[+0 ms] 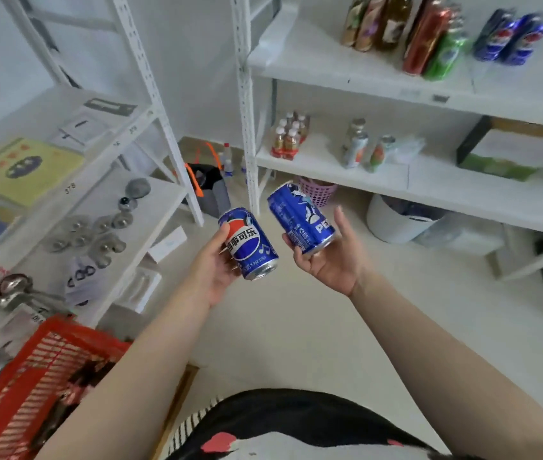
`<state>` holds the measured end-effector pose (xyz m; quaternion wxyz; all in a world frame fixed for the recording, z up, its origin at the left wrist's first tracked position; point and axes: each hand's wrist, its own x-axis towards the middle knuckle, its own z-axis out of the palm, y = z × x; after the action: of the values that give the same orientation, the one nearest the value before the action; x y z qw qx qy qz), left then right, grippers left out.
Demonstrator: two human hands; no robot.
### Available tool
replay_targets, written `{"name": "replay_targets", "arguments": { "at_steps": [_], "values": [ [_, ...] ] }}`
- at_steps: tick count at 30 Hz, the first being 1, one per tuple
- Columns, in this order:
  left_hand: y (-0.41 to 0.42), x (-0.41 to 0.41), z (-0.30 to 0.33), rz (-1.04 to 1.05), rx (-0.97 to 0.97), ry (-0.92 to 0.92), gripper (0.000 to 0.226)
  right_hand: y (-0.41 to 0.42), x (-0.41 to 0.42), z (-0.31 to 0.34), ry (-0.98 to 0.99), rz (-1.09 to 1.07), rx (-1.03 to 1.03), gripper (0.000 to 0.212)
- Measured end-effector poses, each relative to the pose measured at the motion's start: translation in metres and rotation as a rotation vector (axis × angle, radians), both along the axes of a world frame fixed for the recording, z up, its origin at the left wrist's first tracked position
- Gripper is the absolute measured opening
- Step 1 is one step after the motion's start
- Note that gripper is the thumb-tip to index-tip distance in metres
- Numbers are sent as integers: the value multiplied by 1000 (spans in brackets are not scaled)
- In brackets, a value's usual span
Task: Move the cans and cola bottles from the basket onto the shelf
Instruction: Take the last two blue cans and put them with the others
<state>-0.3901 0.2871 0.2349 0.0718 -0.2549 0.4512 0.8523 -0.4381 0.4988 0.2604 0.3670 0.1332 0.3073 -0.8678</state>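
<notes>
My left hand (212, 270) grips a blue Pepsi can (250, 244) with Chinese lettering, tilted, in mid-air over the floor. Close beside it, my right hand (331, 260) cradles a second blue Pepsi can (300, 218), also tilted, with its top pointing up and away. The red plastic basket (36, 366) sits at the lower left with dark items inside that I cannot make out. On the white shelf (346, 74) at the upper right stand two blue cans (510, 38), a red can (424, 41), a green can (445, 56) and several bottles (376, 21).
A lower shelf board (429, 187) carries small bottles (290, 137), drink cans and a dark box (512, 147). A left rack (104, 207) holds metal parts and papers. On the floor stand a pink basket (318, 192), a white bin (399, 220) and a dark bag (210, 187).
</notes>
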Motion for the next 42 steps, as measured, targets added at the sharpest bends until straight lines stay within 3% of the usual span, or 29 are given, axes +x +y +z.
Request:
{"name": "replay_targets", "arguments": {
  "at_steps": [3, 5, 8, 12, 17, 20, 23, 26, 29, 33, 37, 42],
  "values": [
    [46, -42, 2, -67, 3, 0, 54, 48, -30, 11, 8, -84, 19, 47],
    [73, -67, 6, -121, -11, -7, 50, 75, -48, 15, 46, -130, 64, 45],
    [105, -108, 13, -186, -32, -19, 26, 109, -76, 11, 78, -211, 127, 56],
    [133, -170, 18, -263, -47, -28, 30, 144, -117, 6, 124, -310, 134, 84],
    [168, -262, 24, -403, -38, -6, 34, 180, -176, 10, 214, -378, 417, 60],
    [196, -315, 33, -513, -62, 3, 31, 200, -209, 20, 197, -460, 402, 46],
    [226, -361, 44, -615, -91, 17, 31, 227, -238, 24, 141, -561, 348, 48],
    [257, -398, 51, -697, -135, 34, 48, 254, -260, 24, 200, -603, 444, 51],
    [290, -427, 53, -718, -145, 42, 43, 283, -276, 23, 220, -661, 524, 53],
    [339, -463, 53, -727, -205, 90, 61, 331, -303, 22, 221, -712, 591, 50],
    [397, -497, 49, -694, -246, 149, 27, 392, -338, 20, 238, -713, 646, 49],
    [466, -532, 57, -627, -278, 200, 17, 466, -390, 27, 279, -667, 657, 45]
  ]
}}
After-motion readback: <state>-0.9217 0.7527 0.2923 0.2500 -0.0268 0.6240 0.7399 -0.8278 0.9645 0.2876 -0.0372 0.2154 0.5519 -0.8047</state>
